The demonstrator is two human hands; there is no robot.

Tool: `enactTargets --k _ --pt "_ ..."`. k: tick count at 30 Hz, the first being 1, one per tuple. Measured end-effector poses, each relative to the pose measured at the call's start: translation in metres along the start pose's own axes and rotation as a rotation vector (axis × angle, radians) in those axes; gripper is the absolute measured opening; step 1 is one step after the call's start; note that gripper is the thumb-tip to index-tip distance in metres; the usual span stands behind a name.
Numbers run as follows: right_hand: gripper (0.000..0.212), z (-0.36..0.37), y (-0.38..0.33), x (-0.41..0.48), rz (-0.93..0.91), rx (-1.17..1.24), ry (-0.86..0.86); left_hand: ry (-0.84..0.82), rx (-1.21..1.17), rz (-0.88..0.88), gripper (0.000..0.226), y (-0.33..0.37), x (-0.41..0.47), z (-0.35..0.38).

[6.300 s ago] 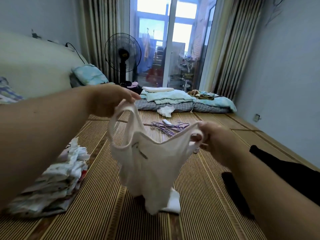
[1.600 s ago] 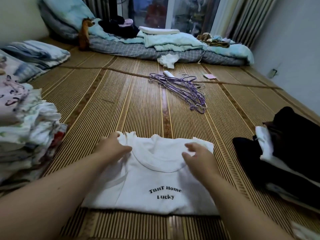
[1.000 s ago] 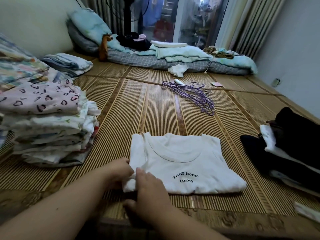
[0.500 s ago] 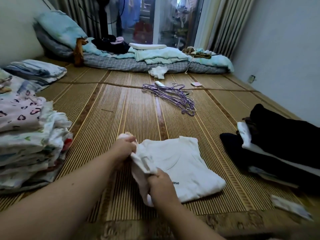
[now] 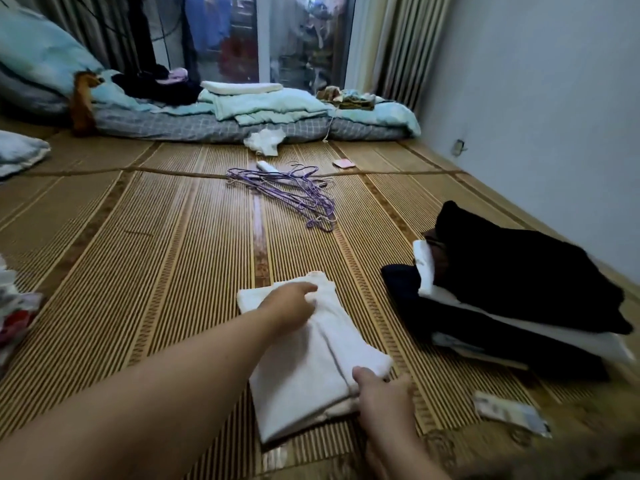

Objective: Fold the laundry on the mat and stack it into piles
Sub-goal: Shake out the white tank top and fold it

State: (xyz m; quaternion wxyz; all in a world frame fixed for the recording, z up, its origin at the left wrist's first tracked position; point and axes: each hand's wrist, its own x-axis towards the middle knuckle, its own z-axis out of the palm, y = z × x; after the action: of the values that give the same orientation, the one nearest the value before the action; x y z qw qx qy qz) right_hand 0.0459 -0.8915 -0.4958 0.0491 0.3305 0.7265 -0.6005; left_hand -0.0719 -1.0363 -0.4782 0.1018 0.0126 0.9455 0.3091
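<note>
The room is dim, lit mainly by daylight through the glass door (image 5: 263, 36) at the top centre of the frame. That light lays a pale sheen down the middle of the woven mat (image 5: 258, 216) and a cool grey cast on the wall (image 5: 554, 98) at the right. The folded white shirt (image 5: 304, 368) reads soft but free of glare, while the dark clothes pile (image 5: 519, 271) sinks into near-featureless shadow. Wide-angle distortion bows the edges, and the lower right corner is smeared with blur.
</note>
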Motion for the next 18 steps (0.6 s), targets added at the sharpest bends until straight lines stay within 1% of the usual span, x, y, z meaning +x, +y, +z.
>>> enactTargets --k 2,4,5,6,8,10,11,15,17,18 --pt "0.081 -0.004 -0.003 -0.007 -0.139 -0.209 0.084 -0.126 0.278 0.012 0.042 -0.018 0.001 0.009" --pt "0.068 0.001 -0.003 -0.013 -0.326 -0.500 0.015 -0.265 0.489 -0.011 0.050 -0.029 -0.002 0.013" --pt "0.064 0.007 -0.001 -0.013 -0.388 -0.657 -0.052 -0.306 0.537 -0.018 0.055 -0.031 -0.004 0.013" --pt "0.064 0.014 0.000 -0.014 -0.409 -0.803 -0.129 -0.327 0.556 -0.024 0.059 -0.034 -0.005 0.012" --pt "0.078 0.028 0.004 -0.007 -0.376 -1.026 -0.253 -0.352 0.565 -0.059 0.066 -0.037 -0.011 0.009" --pt "0.093 0.035 0.004 0.003 -0.405 -1.234 -0.297 -0.381 0.593 -0.122 0.074 -0.040 -0.017 0.006" --pt "0.094 0.034 0.003 0.010 -0.441 -1.311 -0.307 -0.392 0.622 -0.147 0.078 -0.039 -0.022 0.003" --pt "0.084 0.026 -0.025 0.034 -0.488 -1.429 -0.406 -0.400 0.713 -0.172 0.095 -0.044 -0.051 -0.009" --pt "0.080 0.026 -0.040 0.042 -0.495 -1.417 -0.340 -0.389 0.694 -0.174 0.099 -0.046 -0.069 -0.015" --pt "0.075 0.028 -0.042 0.046 -0.509 -1.382 -0.280 -0.399 0.667 -0.176 0.096 -0.045 -0.078 -0.018"
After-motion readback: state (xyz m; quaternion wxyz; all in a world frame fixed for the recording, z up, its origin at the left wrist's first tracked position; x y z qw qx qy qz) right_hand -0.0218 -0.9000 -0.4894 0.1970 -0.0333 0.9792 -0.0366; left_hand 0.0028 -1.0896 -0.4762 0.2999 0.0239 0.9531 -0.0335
